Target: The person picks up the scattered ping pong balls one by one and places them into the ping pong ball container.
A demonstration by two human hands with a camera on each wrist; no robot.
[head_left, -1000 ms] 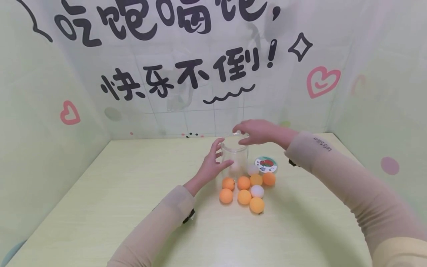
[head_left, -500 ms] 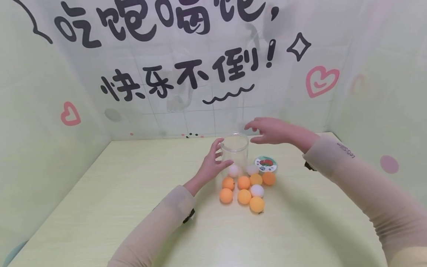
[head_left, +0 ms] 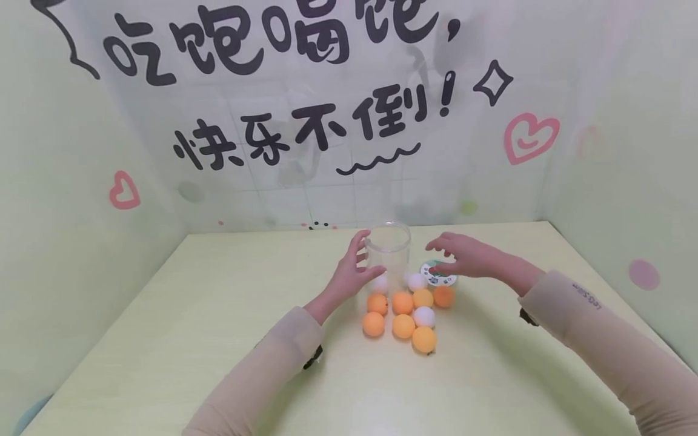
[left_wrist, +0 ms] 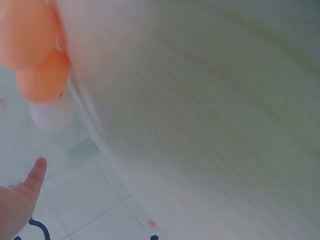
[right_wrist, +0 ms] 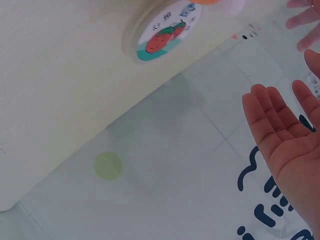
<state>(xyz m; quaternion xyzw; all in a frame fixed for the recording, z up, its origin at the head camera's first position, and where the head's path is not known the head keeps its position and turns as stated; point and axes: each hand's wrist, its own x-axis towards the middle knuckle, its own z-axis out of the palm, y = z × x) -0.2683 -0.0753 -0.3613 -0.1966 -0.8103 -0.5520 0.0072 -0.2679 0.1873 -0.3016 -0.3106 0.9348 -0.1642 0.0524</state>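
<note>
My left hand (head_left: 351,274) curls round the clear cylindrical jar (head_left: 394,259), upright far on the pale worktop (head_left: 218,345); round orange and white balls (head_left: 403,326) lie near it. My right hand (head_left: 473,255), thumb and fingers apart, hangs by the round white-and-green disc (head_left: 439,281).

place: screened tabletop booth (head_left: 611,200) | signs: printed sheets (head_left: 327,197) on three sides, pale table (head_left: 245,284)

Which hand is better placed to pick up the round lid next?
Probably the right hand: it holds nothing and hovers close to the round lid, while the left hand curls around the clear jar.
</note>
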